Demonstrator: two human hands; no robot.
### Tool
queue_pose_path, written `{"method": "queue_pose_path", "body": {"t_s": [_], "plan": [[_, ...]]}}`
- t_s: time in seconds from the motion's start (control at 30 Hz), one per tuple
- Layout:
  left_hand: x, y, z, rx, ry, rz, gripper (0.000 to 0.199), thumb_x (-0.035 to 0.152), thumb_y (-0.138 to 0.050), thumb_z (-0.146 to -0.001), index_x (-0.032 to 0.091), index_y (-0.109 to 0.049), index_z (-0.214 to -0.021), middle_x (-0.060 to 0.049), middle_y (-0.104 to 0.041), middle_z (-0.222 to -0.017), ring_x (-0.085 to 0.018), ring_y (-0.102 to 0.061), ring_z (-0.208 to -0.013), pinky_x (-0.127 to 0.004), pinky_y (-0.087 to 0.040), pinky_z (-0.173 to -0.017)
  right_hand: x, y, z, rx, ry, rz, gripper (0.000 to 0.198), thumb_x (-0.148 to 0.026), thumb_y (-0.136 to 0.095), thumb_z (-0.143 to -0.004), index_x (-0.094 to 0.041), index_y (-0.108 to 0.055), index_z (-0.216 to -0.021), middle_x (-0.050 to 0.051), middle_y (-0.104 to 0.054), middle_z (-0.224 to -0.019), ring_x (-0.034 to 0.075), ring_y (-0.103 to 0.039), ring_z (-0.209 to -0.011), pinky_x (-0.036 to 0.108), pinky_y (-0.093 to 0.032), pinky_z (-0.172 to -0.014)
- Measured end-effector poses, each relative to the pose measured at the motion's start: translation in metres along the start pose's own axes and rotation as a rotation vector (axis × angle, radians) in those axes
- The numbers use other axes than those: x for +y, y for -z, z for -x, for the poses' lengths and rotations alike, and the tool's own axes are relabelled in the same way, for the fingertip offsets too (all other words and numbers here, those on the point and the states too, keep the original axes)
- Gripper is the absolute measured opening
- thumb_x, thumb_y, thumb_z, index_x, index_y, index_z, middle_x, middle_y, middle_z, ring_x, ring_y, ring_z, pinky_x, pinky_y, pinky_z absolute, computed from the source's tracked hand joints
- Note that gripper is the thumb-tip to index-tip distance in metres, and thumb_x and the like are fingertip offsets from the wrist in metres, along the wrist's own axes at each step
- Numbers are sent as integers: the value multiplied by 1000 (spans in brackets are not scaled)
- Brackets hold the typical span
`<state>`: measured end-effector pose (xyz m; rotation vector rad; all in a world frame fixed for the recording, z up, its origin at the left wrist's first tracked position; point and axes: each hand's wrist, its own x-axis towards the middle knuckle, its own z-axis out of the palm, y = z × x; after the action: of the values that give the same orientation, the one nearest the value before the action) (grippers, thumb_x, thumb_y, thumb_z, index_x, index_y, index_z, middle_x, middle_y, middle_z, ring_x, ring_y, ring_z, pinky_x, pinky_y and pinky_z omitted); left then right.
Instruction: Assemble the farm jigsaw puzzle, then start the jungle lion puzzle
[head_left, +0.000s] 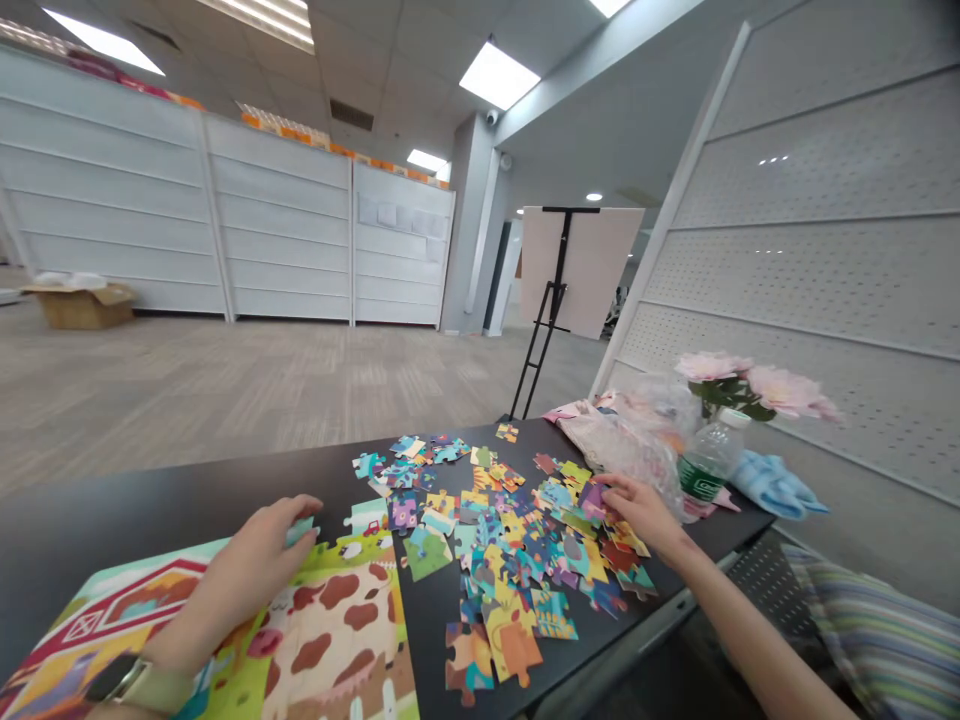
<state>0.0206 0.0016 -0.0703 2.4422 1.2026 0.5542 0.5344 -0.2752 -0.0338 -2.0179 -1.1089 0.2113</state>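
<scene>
My left hand (259, 550), wearing a watch, hovers over the partly joined puzzle (337, 620), which shows a cow and a red barn. Between its thumb and fingers is a light-blue puzzle piece (300, 530), mostly covered by the hand. At the right side of a heap of loose puzzle pieces (517, 540), my right hand (643, 512) has its thumb and fingertips on a purple puzzle piece (592, 502). A green piece (427, 552) lies just right of the joined part. Larger orange pieces (514, 635) are at the heap's near end.
A plastic bottle (709, 465), pink flowers (787, 390), clear plastic wrapping (645, 440) and a blue cloth (780, 485) crowd the table's right end. A striped cushion (877, 620) sits below it. Beyond the dark table (247, 485) stands an easel (555, 290).
</scene>
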Motion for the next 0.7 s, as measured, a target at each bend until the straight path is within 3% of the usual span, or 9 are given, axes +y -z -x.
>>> {"method": "queue_pose_path", "body": {"t_s": [0.07, 0.17, 0.4, 0.7], "plan": [[0, 0, 0, -6, 1, -12, 44, 42, -43, -87, 20, -62, -120, -10, -68, -123, -30, -62, -116, -45, -46, -101, 4, 3, 0, 77, 28, 71, 52, -37, -55, -76, -17, -64, -123, 11, -74, -103, 26, -72, -86, 38, -59, -76], [-1, -1, 0, 1, 2, -25, 44, 42, -43, -87, 21, -62, -121, -9, -68, -124, -31, -62, -117, -45, -46, -102, 7, 6, -1, 154, 89, 187, 53, -33, -58, -73, -18, -66, -123, 15, -63, -135, 33, -58, -126, 46, -46, -105], [-5, -3, -1, 2, -9, -37, 46, 43, -43, -88, 19, -62, -121, -11, -68, -124, -32, -61, -116, -46, -45, -103, 0, -9, 6, 56, 215, 326, 37, -34, -54, -80, -21, -72, -110, 10, -70, -122, 29, -64, -115, 43, -46, -105], [10, 5, 5, 43, -19, 42, 41, 39, -49, -84, 18, -66, -115, -11, -70, -116, -33, -63, -110, -48, -47, -99, -11, -27, 10, 11, 230, 369, 28, -31, -52, -86, -22, -73, -102, 10, -73, -113, 29, -65, -109, 43, -46, -102]]}}
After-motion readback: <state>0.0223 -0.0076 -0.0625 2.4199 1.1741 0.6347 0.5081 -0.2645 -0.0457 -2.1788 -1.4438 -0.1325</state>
